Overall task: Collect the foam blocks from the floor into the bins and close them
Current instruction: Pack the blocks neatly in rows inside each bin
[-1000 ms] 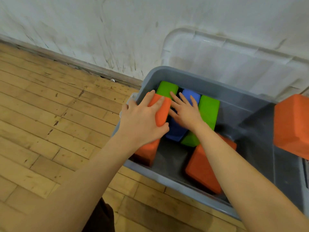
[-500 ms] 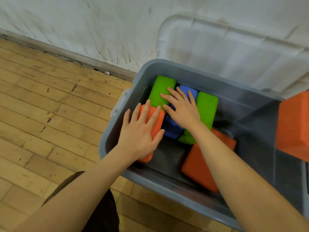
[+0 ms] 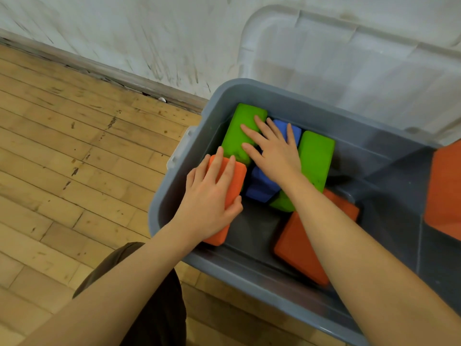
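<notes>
A grey bin (image 3: 174, 193) stands on the wooden floor against the wall, holding several foam blocks. My left hand (image 3: 209, 201) lies flat with straight fingers on an orange block (image 3: 234, 178) at the bin's left wall. My right hand (image 3: 272, 151) lies with spread fingers across a green block (image 3: 239, 131) and a blue block (image 3: 262, 186). A second green block (image 3: 315, 156) sits to the right of it. Another orange block (image 3: 296, 243) lies under my right forearm. One more orange block (image 3: 446, 188) shows at the right edge.
A translucent white lid (image 3: 349, 61) leans against the scuffed white wall (image 3: 124, 28) behind the bin. Wooden floor (image 3: 74, 158) stretches to the left. Dark clothing (image 3: 154, 308) shows at the bottom.
My left hand has pushed the orange block down into the bin beside the left wall. My right hand has slid left onto the green block.
</notes>
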Tool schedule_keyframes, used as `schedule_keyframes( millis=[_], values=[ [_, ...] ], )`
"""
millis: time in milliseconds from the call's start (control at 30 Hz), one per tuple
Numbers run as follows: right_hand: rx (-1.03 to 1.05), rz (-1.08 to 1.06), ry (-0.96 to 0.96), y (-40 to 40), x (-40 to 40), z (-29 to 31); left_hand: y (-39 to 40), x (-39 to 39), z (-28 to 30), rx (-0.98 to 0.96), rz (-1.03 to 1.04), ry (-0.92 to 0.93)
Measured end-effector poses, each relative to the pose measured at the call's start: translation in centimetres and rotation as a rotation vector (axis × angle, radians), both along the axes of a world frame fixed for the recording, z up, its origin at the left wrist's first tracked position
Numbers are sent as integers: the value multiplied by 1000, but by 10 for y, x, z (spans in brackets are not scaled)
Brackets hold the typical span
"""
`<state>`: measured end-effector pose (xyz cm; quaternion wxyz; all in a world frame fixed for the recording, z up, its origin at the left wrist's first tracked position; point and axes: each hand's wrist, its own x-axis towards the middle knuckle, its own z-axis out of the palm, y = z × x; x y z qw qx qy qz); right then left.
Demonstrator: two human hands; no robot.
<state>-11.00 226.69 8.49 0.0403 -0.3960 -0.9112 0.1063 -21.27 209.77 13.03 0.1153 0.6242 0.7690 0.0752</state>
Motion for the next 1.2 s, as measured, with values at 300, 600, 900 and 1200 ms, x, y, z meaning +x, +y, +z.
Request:
schedule_keyframes(
  millis=[300, 600, 900, 1200],
  values=[
    [-12, -17, 124, 1, 0, -2, 2, -1, 0, 21, -8, 68],
    [-48, -18, 129, 5, 0, -3, -11, 9, -4, 153, -62, 136],
    [-86, -36, 151, 4, -1, 0, -4, 9, 12, -94, 150, 152],
    [40, 30, 44, 9, 2, 10, 1, 7, -4, 27, 155, 188]
  ],
)
